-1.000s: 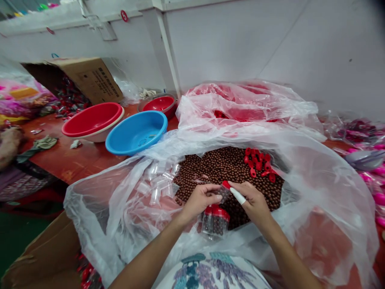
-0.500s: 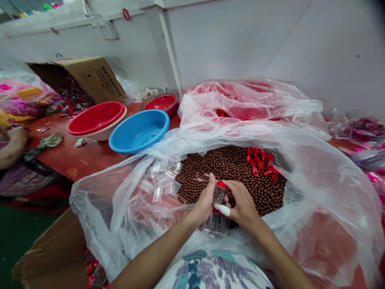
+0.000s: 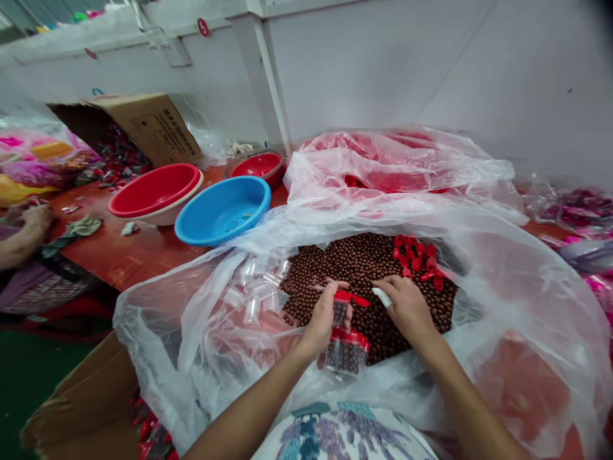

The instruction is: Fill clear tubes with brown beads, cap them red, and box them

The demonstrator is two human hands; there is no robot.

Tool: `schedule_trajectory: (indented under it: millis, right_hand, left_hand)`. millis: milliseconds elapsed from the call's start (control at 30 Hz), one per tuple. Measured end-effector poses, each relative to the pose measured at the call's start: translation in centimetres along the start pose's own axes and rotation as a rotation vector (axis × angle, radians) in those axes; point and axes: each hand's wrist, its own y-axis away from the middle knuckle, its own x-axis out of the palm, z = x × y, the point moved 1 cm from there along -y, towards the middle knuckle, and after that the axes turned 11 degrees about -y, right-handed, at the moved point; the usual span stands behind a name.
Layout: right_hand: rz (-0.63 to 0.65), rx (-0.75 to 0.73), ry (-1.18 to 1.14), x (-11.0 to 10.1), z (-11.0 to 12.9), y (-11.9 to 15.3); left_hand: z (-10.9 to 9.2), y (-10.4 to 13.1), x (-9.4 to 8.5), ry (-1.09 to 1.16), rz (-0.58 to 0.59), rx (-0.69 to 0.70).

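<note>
My left hand (image 3: pixel 322 319) grips a small clear plastic container (image 3: pixel 340 312) with brown balls inside. Its red cap has a flap sticking out to the right. Just below, several filled clear containers (image 3: pixel 345 354) with red tops stand together at the near edge of the balls. My right hand (image 3: pixel 407 308) is apart from the container, over the heap of brown balls (image 3: pixel 354 259), with a white cover on its thumb. Its fingers point left and nothing shows between them. Red caps (image 3: pixel 416 255) lie on the far right of the heap; empty clear containers (image 3: pixel 258 287) lie left of it.
A large clear plastic sheet (image 3: pixel 517 300) surrounds the balls. Behind it lies a bag of red parts (image 3: pixel 402 160). Blue (image 3: pixel 223 211) and red (image 3: pixel 156 190) basins stand left, near a tipped cardboard box (image 3: pixel 165 131). Another person's hand (image 3: pixel 36 220) is at far left.
My right hand has left the container and moved right over the balls. The container stays in my left hand, its red flap now sticking out. The containers below show more plainly.
</note>
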Motion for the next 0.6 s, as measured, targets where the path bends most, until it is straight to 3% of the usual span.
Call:
schedule_trajectory:
  millis: [100,267,333,433,600]
  right_hand:
    - [0.03,0.003,0.137,0.3,-1.5,-0.3]
    - [-0.009,0.017,0.098,0.9,-1.4,-0.5]
    - [-0.095,0.09,-0.059,0.7,-0.8,-0.6]
    - [-0.226,0.229,-0.471,0.1,1.2,-0.7]
    - [-0.144,0.224,-0.762,0.1,5.1,-1.2]
  left_hand:
    - [-0.1,0.1,-0.2,-0.029,0.02,0.021]
    - [0.0,0.0,-0.2,0.094,0.076,-0.042]
    - [0.1,-0.1,-0.2,0.138,0.112,-0.069]
    - [0.4,-0.1,0.1,0.11,0.13,-0.088]
    - [1.2,-0.2,0.7,0.011,0.091,-0.131]
